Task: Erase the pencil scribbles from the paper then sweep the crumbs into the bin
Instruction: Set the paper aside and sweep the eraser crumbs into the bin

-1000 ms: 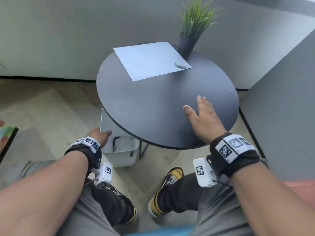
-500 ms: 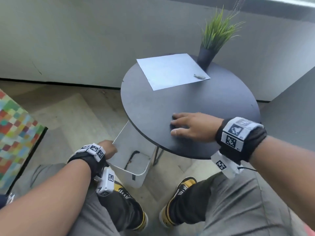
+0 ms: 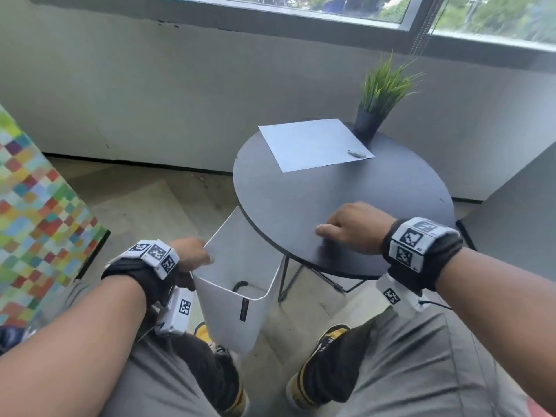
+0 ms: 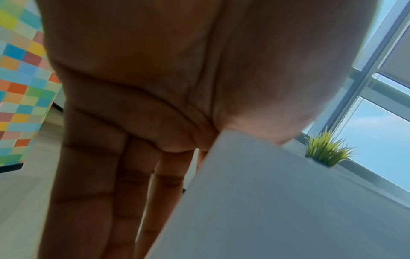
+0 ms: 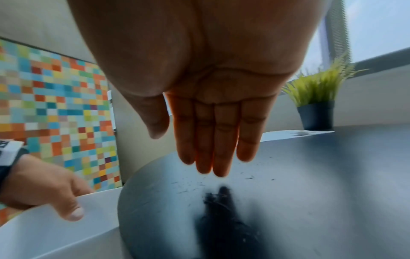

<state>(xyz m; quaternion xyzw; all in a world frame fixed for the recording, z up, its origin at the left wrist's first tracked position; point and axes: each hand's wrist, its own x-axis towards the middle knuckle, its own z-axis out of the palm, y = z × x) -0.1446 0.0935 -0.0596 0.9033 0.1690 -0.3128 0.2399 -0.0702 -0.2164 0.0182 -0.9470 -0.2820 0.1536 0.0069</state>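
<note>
Crumbs (image 5: 210, 196) are lying scattered as dark specks on the round black table (image 3: 391, 191), just under the fingertips (image 5: 219, 170) of the right hand (image 3: 352, 228); that hand is reaching over the near edge of the tabletop with its fingers straight and pressed side by side, thumb apart, holding nothing; whether the fingertips are touching the surface is hard to tell. White bin (image 3: 240, 275) is sitting tilted beside and partly under the table's left edge, its open mouth facing the tabletop; the left hand (image 3: 189, 254) is gripping its rim, thumb lying on the inside and fingers running down the outer wall. Paper (image 3: 310, 144) is lying flat at the far side of the table, well apart from the right hand; a small white eraser (image 3: 358, 154) is resting on its right corner; a potted grass plant (image 3: 376, 97) is standing just behind it, near the window (image 3: 331, 4). Checkered multicoloured panel (image 3: 33, 212) is standing at the left.
</note>
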